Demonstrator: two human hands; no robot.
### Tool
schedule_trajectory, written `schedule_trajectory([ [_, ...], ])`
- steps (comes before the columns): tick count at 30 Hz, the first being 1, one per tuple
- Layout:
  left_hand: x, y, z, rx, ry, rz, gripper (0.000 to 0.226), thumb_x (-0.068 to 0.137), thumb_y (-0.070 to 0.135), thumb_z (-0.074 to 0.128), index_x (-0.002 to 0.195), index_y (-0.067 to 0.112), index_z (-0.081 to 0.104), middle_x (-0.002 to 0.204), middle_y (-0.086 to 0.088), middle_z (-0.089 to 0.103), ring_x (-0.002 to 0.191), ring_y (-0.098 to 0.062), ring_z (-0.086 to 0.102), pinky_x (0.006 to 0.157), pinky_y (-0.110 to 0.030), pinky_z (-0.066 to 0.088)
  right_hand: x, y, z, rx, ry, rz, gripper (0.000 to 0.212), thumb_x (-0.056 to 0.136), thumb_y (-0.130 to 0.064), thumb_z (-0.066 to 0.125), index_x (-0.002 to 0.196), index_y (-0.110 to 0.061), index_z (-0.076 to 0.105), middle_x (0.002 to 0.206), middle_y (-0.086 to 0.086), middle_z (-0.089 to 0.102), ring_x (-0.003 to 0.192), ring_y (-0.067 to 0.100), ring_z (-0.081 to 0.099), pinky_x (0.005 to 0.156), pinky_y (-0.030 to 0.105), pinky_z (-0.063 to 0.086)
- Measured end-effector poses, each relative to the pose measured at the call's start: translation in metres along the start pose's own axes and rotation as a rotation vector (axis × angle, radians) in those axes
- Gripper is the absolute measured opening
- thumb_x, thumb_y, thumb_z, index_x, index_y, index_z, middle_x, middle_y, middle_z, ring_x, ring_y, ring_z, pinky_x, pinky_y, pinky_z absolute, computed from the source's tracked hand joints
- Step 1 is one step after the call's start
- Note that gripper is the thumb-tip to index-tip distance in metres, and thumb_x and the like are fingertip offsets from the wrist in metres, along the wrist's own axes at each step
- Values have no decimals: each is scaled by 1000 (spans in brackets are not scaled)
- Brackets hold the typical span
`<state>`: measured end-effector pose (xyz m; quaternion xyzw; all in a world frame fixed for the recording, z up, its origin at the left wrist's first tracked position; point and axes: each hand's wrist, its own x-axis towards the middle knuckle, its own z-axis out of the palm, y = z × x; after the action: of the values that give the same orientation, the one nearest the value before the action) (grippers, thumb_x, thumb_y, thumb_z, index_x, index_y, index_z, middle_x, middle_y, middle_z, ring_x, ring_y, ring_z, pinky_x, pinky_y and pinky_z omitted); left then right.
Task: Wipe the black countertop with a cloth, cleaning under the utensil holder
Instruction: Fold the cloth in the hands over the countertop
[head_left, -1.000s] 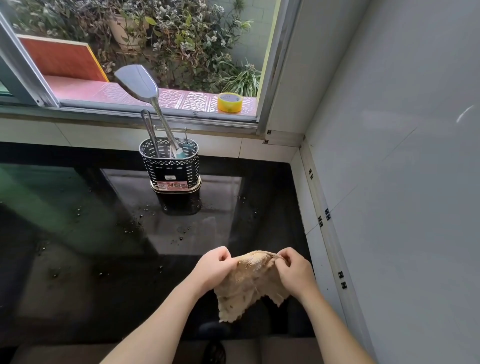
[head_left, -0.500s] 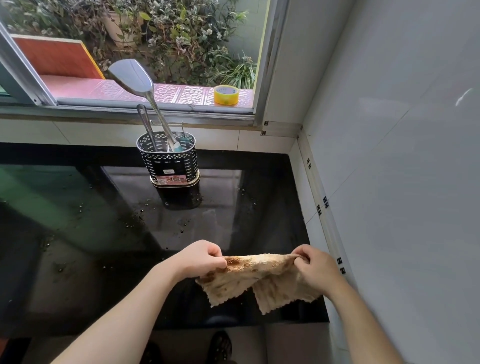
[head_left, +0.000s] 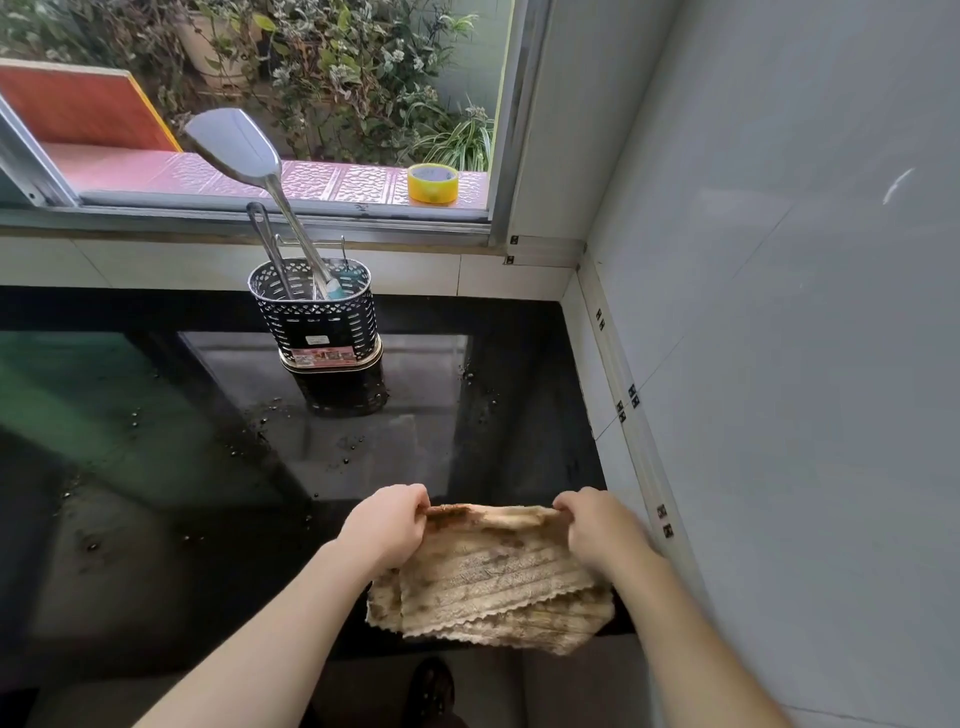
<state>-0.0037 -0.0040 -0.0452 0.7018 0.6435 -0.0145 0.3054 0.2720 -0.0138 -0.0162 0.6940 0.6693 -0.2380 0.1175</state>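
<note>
There is one view only, from a wide-angle camera worn on the person's head, so no second view shares the scene. It looks forward and steeply down over the near edge of the black bench, toward the window at the far side and the white wall on the right (straight lines bow noticeably toward the frame edges). Both forearms enter from the bottom edge, and the left hand and right hand sit close below the lens, in the lower middle. The utensil holder stands farther off, near the centre. A strip of floor shows at the very bottom.
</note>
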Motion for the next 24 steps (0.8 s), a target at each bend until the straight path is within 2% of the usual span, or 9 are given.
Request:
schedule_trajectory([
  [3,0,5,12,135,198,-6,17,99,22,48,114,20,54,111,0,57,98,-22,55,78,-33,50,-1,-2,25,-13,186,-22,46,96,-12,48,140,-25,51,139,0,52,127,23,47,102,38,46],
  [7,-12,15,22,250,299,-5,12,96,30,54,97,18,51,92,-1,54,80,-22,55,60,-30,41,-14,2,48,62,430,19,26,89,-11,60,114,-15,67,116,6,63,105,25,58,82,35,52],
  [11,-33,25,35,322,105,-19,40,101,49,42,74,20,49,71,4,51,65,-21,53,58,-30,44,-37,5,58,100,320,305,37,96,-29,51,130,-14,55,126,9,55,103,22,60,73,28,50],
  [13,-42,32,34,334,-23,-138,48,101,56,37,77,19,55,74,3,57,70,-21,59,66,-30,53,-41,7,59,127,281,416,44,99,-32,46,138,-13,46,133,11,48,100,21,63,63,26,46],
  [15,-45,33,36,300,-115,-231,48,101,58,36,92,19,64,90,1,67,85,-21,67,75,-32,57,-42,4,60,132,269,447,47,100,-30,44,143,-12,42,137,11,46,101,22,64,61,26,42],
  [18,-45,31,39,227,-196,-287,31,100,44,46,100,19,65,101,1,69,96,-22,67,77,-32,53,-38,2,62,117,270,440,47,101,-25,42,146,-12,40,137,10,51,104,22,64,66,27,49],
  [20,-43,28,38,169,-245,-343,12,92,25,56,83,18,60,88,2,67,88,-22,69,70,-31,51,-35,2,61,129,260,463,44,100,-20,41,144,-11,43,133,9,56,104,23,64,68,30,49],
  [22,-42,26,36,137,-286,-380,15,84,12,59,71,17,54,74,3,64,79,-20,70,64,-30,50,-33,4,58,136,254,483,41,100,-17,42,140,-11,49,130,7,59,105,23,64,71,31,50],
  [24,-41,24,33,105,-310,-402,17,82,9,58,69,19,53,69,3,63,75,-18,70,60,-29,50,-32,5,56,156,252,492,39,99,-16,43,137,-12,53,127,6,62,105,24,65,73,33,52],
])
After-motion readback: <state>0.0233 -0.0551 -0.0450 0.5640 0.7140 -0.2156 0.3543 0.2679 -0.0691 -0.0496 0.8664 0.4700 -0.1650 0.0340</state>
